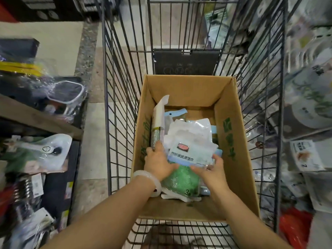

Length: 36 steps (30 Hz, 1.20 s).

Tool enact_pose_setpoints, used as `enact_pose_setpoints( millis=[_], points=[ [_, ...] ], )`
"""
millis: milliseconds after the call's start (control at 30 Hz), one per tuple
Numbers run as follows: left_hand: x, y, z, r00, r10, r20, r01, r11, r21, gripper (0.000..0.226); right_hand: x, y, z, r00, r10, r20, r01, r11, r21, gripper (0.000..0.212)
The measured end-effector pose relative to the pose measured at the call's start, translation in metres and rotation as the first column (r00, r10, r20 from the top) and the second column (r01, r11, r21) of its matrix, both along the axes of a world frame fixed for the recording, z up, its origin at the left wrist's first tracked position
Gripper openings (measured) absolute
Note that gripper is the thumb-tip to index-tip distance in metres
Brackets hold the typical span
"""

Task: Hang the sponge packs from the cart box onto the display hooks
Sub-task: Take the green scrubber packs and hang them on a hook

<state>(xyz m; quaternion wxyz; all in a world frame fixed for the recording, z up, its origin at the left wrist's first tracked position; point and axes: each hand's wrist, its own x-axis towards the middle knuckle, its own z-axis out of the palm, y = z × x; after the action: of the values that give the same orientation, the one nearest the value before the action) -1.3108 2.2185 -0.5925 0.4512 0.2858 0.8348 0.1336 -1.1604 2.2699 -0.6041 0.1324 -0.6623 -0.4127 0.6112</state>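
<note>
Reaching down into the open brown cardboard box [231, 133] that sits in the dark wire shopping cart [111, 105], we are working both hands among a loose heap of plastic-wrapped packs. Our left hand [159, 161], a pale bangle [149, 178] on its wrist, is lying at the left edge of the heap, fingers curled around the lower end of a tall white-and-silver pack [159, 126] that is leaning against the left wall of the box. Our right hand [212, 168] is coming in from the right, its fingers gripping the lower edge of a flat white-and-pale-blue sponge pack [190, 150] on top of the heap. Just beneath that pack, between our two hands, a green sponge pack [181, 180] is lying flat near the front of the box, our thumbs touching its upper edge. Shelves of wrapped goods [309, 97] are flanking the cart.
</note>
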Motion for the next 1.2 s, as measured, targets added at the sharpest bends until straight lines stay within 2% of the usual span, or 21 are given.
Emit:
enact_pose_setpoints(
  millis=[100,200,267,367,433,533,600,733,900,933,1033,1133,1200],
  points=[
    [0.01,-0.009,-0.008,0.985,0.078,0.153,-0.084,0.996,0.036,0.11,-0.012,0.0,-0.006,0.984,0.17,0.058,-0.172,0.985,0.021,0.078],
    [0.024,-0.014,-0.014,0.946,0.186,0.264,-0.212,0.975,0.071,0.119,-0.014,0.0,-0.016,0.984,0.163,0.077,-0.164,0.987,0.007,0.071],
    [0.03,-0.011,-0.019,0.919,0.284,0.272,-0.307,0.951,0.044,0.122,-0.013,0.002,-0.02,0.986,0.153,0.072,-0.153,0.988,-0.014,0.062],
    [0.032,-0.005,-0.027,0.813,0.477,0.333,-0.489,0.87,-0.051,0.128,-0.011,0.001,-0.023,0.987,0.158,0.029,-0.157,0.987,-0.04,0.037],
    [0.03,-0.005,-0.03,0.763,0.537,0.358,-0.541,0.835,-0.1,0.131,-0.009,0.0,-0.024,0.988,0.151,-0.025,-0.153,0.987,-0.05,0.027],
    [0.027,-0.008,-0.03,0.726,0.608,0.322,-0.591,0.791,-0.158,0.134,-0.002,-0.001,-0.023,0.99,0.125,-0.067,-0.13,0.988,-0.087,0.024],
    [0.027,-0.007,-0.029,0.726,0.624,0.288,-0.598,0.78,-0.184,0.13,0.002,0.0,-0.02,0.991,0.092,-0.093,-0.104,0.986,-0.13,0.033],
    [0.033,-0.005,-0.017,0.729,0.589,0.349,-0.579,0.802,-0.145,0.081,0.013,0.0,-0.014,0.985,0.065,-0.16,-0.093,0.98,-0.175,0.039],
    [0.044,-0.01,0.002,0.803,0.436,0.407,-0.498,0.865,0.055,0.028,0.026,0.007,0.001,0.975,-0.019,-0.22,-0.021,0.984,-0.176,0.041],
    [0.046,-0.009,0.01,0.838,0.392,0.379,-0.454,0.887,0.087,0.027,0.027,0.008,0.007,0.973,-0.04,-0.228,0.003,0.987,-0.163,0.042],
    [0.05,0.001,0.034,0.92,0.287,0.265,-0.336,0.928,0.159,0.044,0.03,0.014,0.029,0.959,-0.092,-0.266,0.063,0.991,-0.114,0.054],
    [0.051,0.013,0.061,0.931,0.194,0.308,-0.27,0.936,0.225,0.051,0.033,0.021,0.056,0.947,-0.132,-0.293,0.118,0.991,-0.064,0.064],
    [0.052,0.019,0.077,0.936,0.094,0.338,-0.2,0.935,0.294,0.062,0.036,0.027,0.075,0.951,-0.129,-0.28,0.136,0.991,0.006,0.059]
  ],
)
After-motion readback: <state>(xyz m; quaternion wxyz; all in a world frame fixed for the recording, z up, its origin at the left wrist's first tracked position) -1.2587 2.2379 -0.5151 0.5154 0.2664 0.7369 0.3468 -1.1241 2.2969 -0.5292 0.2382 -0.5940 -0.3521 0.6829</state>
